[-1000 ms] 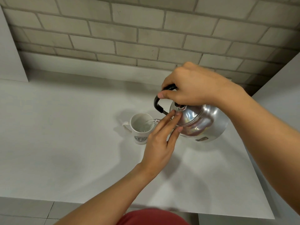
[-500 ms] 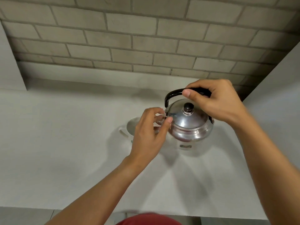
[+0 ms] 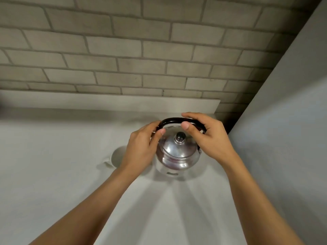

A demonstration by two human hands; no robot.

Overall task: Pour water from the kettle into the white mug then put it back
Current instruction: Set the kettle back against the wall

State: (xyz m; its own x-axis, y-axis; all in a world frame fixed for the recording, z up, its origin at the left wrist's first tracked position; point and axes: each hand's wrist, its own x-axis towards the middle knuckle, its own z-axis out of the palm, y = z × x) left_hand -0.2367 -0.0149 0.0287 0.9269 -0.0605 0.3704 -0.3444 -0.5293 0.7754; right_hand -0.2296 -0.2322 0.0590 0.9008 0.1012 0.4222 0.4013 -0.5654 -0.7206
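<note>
- Brick wall (image 3: 123,50) is seen behind the kettle; a grey panel (image 3: 283,121) is seen to the kettle's right.
- White countertop (image 3: 53,174) is seen beneath the kettle.
- Stainless kettle (image 3: 177,154) is seen upright on the countertop, lid on, black knob (image 3: 180,136) up.
- Right hand (image 3: 210,138) is wrapped around the kettle's black handle (image 3: 169,120), thumb pressed underneath.
- Left hand (image 3: 141,147) is laid against the kettle's left side, fingers curled behind the handle's left end; a firm grip cannot be confirmed.
- White mug (image 3: 117,156) is found just left of the kettle, partly hidden by the left hand.
</note>
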